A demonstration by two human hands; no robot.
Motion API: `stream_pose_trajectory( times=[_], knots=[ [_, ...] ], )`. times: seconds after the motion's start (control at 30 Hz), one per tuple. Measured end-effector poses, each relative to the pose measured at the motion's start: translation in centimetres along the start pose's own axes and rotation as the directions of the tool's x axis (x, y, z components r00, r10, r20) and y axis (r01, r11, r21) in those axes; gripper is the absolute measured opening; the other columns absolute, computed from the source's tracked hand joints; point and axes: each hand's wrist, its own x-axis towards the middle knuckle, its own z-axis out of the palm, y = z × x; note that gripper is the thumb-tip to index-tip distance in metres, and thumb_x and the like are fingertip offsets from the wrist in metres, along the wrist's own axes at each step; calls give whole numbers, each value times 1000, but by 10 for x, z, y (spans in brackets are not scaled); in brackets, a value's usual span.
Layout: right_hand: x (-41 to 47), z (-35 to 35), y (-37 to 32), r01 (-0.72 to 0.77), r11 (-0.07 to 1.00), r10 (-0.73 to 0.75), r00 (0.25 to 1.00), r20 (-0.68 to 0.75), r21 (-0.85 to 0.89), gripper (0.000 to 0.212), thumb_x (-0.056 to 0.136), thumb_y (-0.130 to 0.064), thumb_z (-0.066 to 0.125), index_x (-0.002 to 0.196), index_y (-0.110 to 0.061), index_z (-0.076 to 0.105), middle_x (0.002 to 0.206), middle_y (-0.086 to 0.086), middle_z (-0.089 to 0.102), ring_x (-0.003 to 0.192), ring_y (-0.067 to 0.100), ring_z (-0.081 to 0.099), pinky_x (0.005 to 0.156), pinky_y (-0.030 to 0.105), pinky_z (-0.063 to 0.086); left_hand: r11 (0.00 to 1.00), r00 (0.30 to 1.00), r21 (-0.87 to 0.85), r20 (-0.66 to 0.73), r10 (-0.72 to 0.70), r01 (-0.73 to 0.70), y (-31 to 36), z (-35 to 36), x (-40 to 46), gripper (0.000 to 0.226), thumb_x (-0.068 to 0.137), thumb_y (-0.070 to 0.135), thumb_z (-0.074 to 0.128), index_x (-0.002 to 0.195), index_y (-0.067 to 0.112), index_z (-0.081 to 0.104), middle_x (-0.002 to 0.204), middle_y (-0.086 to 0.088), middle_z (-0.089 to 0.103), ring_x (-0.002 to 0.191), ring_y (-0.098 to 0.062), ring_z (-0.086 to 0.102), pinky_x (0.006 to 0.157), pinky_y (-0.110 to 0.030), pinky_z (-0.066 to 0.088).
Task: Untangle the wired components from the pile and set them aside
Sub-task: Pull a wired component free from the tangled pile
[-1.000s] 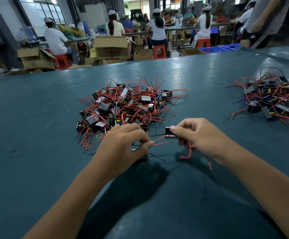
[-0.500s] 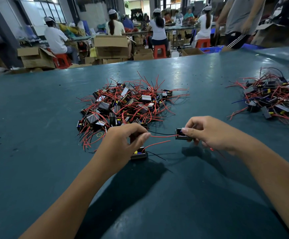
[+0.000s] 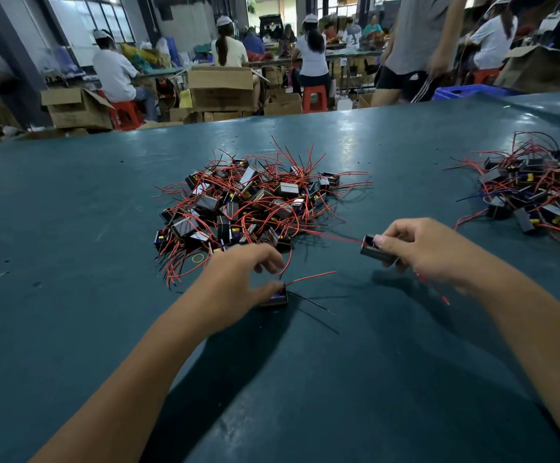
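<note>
A tangled pile of small black components with red wires (image 3: 251, 202) lies in the middle of the teal table (image 3: 71, 262). My right hand (image 3: 428, 250) pinches one black component (image 3: 373, 248) lifted to the right of the pile; its red wire trails back toward the pile and another dangles below my hand. My left hand (image 3: 238, 279) hovers just in front of the pile with fingers loosely spread, its thumb touching a second black component (image 3: 277, 299) that lies on the table with a red and a black wire.
A second heap of wired components (image 3: 535, 192) sits at the table's right edge. A yellow rubber band (image 3: 198, 258) lies by the pile. Beyond the far edge stand cardboard boxes (image 3: 221, 88), red stools and seated workers; one person (image 3: 418, 45) walks past.
My right hand has drawn its component away to the right and upward, stretching its red wire clear of the other. My left hand's fingers have loosened over the component lying on the table.
</note>
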Motion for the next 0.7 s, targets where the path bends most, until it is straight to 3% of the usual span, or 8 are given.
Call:
stream_pose_trajectory(
  times=[0.1,0.2,0.3,0.47,0.53,0.6,0.63,0.7],
  knots=[
    [1,6,4,4,986,10,997,82,-167,24,94,-40,64,84,-18,68,72,0,68,64,15,59,63,30,46,999,990,-26,138,-18,22,2,4,-2,20,87,30,77,105,29,67,99,17,63,97,-3,58,91,-35,52],
    [-1,8,3,48,970,-9,987,161,-239,20,91,-42,68,83,-24,70,70,-10,69,61,4,60,59,18,45,1000,980,1,199,29,-30,1,-1,-2,17,86,29,77,101,33,70,96,18,62,94,-2,58,89,-32,50],
    [-2,8,2,65,964,-15,981,192,-257,16,88,-43,71,82,-28,72,71,-13,71,67,7,64,64,23,48,999,959,-14,280,33,-31,-6,-14,-4,13,86,30,78,95,36,71,95,20,64,95,-1,59,87,-28,49],
    [-10,-1,-14,139,948,-137,990,27,-286,9,93,-30,67,84,-27,69,79,-10,70,74,11,63,62,11,43,999,944,-33,330,15,-4,-16,-29,-7,8,85,36,77,93,36,73,92,21,65,93,0,61,80,-18,49],
    [-17,-6,-30,259,966,-256,962,-95,16,8,93,-17,67,88,-22,71,85,-1,72,79,12,63,71,7,45,1000,965,-21,262,24,-19,-17,-29,-7,8,87,38,74,95,36,72,94,26,63,94,5,60,78,-9,44],
    [-31,-13,-50,335,756,-334,936,-108,562,7,89,-13,66,93,-14,72,92,12,72,88,18,66,84,21,54,998,979,-40,200,50,-42,-16,-26,-5,6,91,32,71,96,33,72,92,25,64,91,4,60,76,-7,42],
    [-36,-13,-57,334,623,-383,919,-96,707,10,89,-15,65,95,-12,73,96,14,72,94,21,67,89,29,56,997,984,-63,173,53,-42,-15,-24,-4,7,93,28,70,96,33,71,91,24,64,86,3,61,73,-7,43],
    [-41,-2,-64,373,647,-446,892,-67,664,12,93,-10,62,99,-13,72,101,9,73,100,18,67,94,29,54,995,993,-100,115,19,-7,-16,-23,-3,14,95,22,67,95,35,71,88,21,65,75,1,61,66,-9,43]
  ],
)
